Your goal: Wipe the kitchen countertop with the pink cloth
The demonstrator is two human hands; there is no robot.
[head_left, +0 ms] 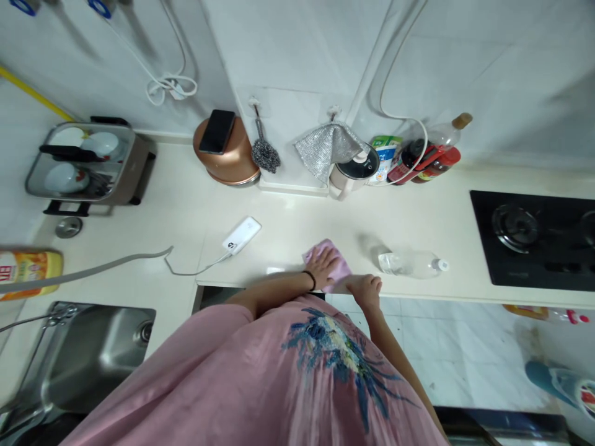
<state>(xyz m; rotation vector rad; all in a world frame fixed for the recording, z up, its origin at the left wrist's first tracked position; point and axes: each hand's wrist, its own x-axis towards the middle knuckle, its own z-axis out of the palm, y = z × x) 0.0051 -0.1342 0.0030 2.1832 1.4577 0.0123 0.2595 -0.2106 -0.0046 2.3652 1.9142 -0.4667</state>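
My left hand, with a dark band at the wrist, lies flat with its fingers spread on a pink cloth. The cloth rests on the pale countertop, near its front edge. Just right of the cloth, my right hand is at the counter's edge with its fingers curled in. What those fingers hold, if anything, is hidden. A clear plastic bottle with a white cap lies on its side to the right of both hands. Left of them is a white power bank with a cable plugged in.
Along the wall stand a copper-coloured pot with a phone on top, a lidded pot and sauce bottles. A gas stove is at right. Leftward are a sink and an electric pan holding bowls.
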